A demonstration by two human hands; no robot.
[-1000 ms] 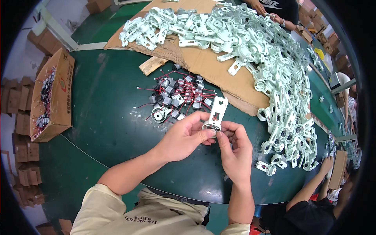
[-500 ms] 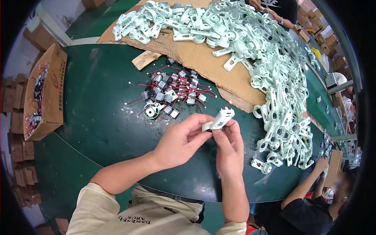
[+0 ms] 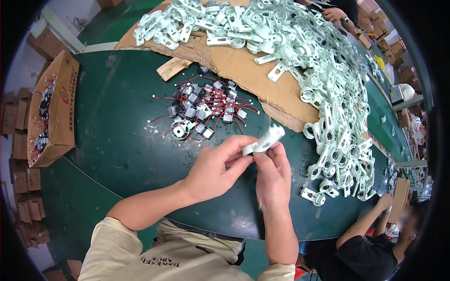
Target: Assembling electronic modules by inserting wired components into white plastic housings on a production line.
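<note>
A pale green plastic housing (image 3: 266, 141), with a ring at one end and a longer slotted arm, is held up over the green table between my two hands. My left hand (image 3: 216, 169) pinches its ring end between thumb and fingers. Around the arm end close the thumb and fingers of my right hand (image 3: 274, 175). Motion smears the upper end of the housing. Beyond my hands lies a heap of small silver motors (image 3: 191, 112) with red and black wires. At that heap's near left edge sits another round pale housing (image 3: 180, 130).
A big pile of pale green housings (image 3: 328, 93) spreads over cardboard (image 3: 248, 70) and down the right side. A wood block (image 3: 173, 69) lies behind the motors. On the left stands a carton (image 3: 65, 105) of wired parts. Co-workers' hands show at upper right (image 3: 333, 15) and lower right (image 3: 384, 201).
The housing has tilted slightly and shifted a little up and right in my fingers; its upper end is now blurred. The co-worker's hand at upper right has moved.
</note>
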